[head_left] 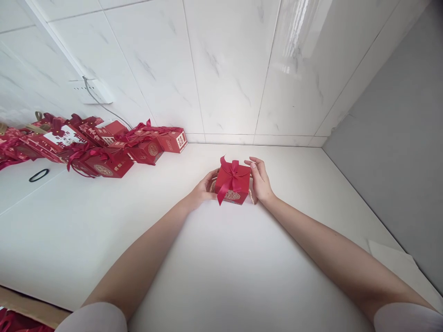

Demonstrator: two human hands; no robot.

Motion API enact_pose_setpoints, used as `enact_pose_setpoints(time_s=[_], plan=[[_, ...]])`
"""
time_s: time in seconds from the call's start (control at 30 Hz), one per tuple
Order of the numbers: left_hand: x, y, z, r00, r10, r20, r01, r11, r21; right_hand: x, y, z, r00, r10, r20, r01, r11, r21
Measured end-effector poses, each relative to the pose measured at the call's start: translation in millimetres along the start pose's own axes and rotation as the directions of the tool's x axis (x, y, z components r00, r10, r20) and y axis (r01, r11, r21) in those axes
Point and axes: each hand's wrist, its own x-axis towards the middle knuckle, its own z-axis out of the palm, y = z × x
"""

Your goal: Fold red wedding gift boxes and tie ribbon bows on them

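A small red gift box (232,183) with a dark pink ribbon bow on top stands on the white table (221,258). Gold rope cord (253,197) shows at both of its sides. My left hand (204,188) holds the box's left side, fingers behind and thumb at the front. On the right side my right hand (260,179) is beside the box, its fingers spread and bent, with the fingertips near the upper right corner.
Several red boxes (109,163) with ribbons are grouped along the wall at the left. A black ring (38,175) lies near them. A cable runs from a wall socket (92,91). At the lower left is a cardboard box edge (32,306).
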Motion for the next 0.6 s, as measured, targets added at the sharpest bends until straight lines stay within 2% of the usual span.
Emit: enact_pose_setpoints(time_s=[0.1,0.17,0.2,0.27,0.33,0.37,0.43,0.53,0.6], plan=[[3.6,-8.7,-2.3,0.994,-0.014,-0.112,0.005,0.997,-0.082,0.1,-2.4,-0.1,1.0,0.025,0.014,-0.025,0.998,0.054],[7.1,-14.9,-5.7,0.956,0.044,-0.291,-0.071,0.994,-0.084,1.2,-3.1,-0.9,0.998,0.059,0.032,-0.062,0.992,0.109],[8.8,-17.1,-8.3,0.914,0.073,-0.399,-0.112,0.991,-0.075,1.8,-3.2,-1.4,0.996,0.079,0.041,-0.084,0.988,0.131],[11.9,-18.8,-15.5,0.799,0.092,-0.594,-0.178,0.98,-0.088,2.8,-3.2,-2.4,0.994,0.102,0.032,-0.105,0.982,0.154],[13.8,-17.7,-23.3,0.699,0.059,-0.713,-0.23,0.962,-0.146,3.5,-3.2,-3.1,0.996,0.088,-0.002,-0.087,0.986,0.143],[14.3,-16.6,-26.6,0.672,0.046,-0.739,-0.253,0.953,-0.17,3.7,-3.2,-3.4,0.997,0.075,-0.02,-0.072,0.989,0.132],[14.4,-14.3,-30.4,0.655,0.042,-0.754,-0.277,0.942,-0.188,4.3,-3.3,-3.6,0.998,0.058,-0.032,-0.054,0.992,0.118],[13.0,-11.9,-29.4,0.683,0.045,-0.729,-0.263,0.946,-0.188,5.2,-3.3,-3.0,0.998,0.052,-0.021,-0.049,0.991,0.121],[11.6,-10.5,-27.1,0.703,0.041,-0.71,-0.251,0.948,-0.194,4.6,-3.3,-1.7,0.999,0.034,0.042,-0.039,0.992,0.122]])
